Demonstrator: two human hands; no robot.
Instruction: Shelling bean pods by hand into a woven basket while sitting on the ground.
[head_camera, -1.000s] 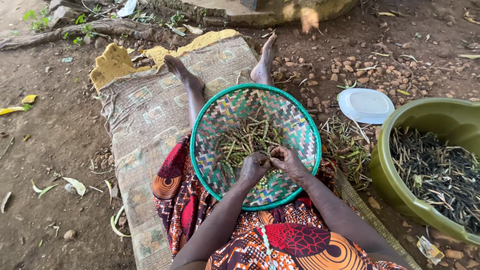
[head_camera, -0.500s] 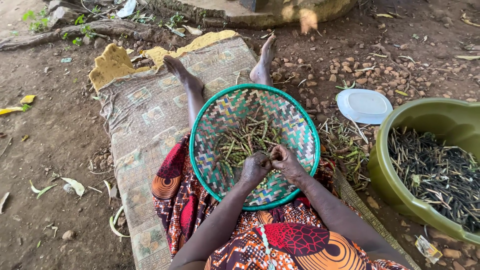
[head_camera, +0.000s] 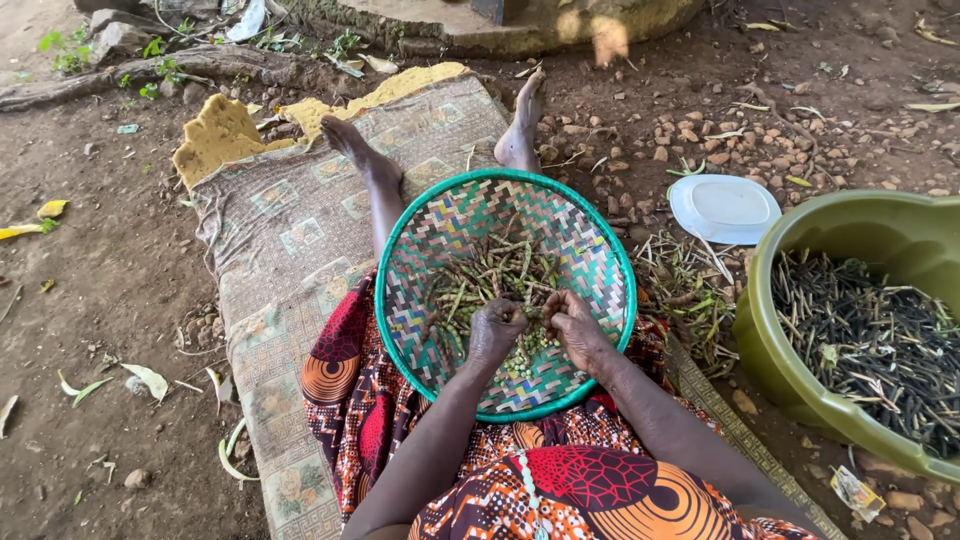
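Note:
A round woven tray (head_camera: 590, 250) with a green rim rests on my lap. Green bean pods (head_camera: 490, 275) lie in its middle, and small shelled beans (head_camera: 525, 358) gather near its near edge. My left hand (head_camera: 495, 330) and my right hand (head_camera: 575, 328) meet over the tray, both pinching one bean pod (head_camera: 533, 313) between the fingers. My legs stretch out ahead on a patterned foam mat (head_camera: 290, 240).
A large olive-green basin (head_camera: 800, 300) full of dark pods stands at my right. A white lid (head_camera: 724, 207) lies on the stony ground beyond it. Empty pod husks (head_camera: 690, 290) pile between tray and basin. Bare dirt with leaves lies at the left.
Both hands stay together over the tray, with only small finger movements on the pod. The view has shifted slightly.

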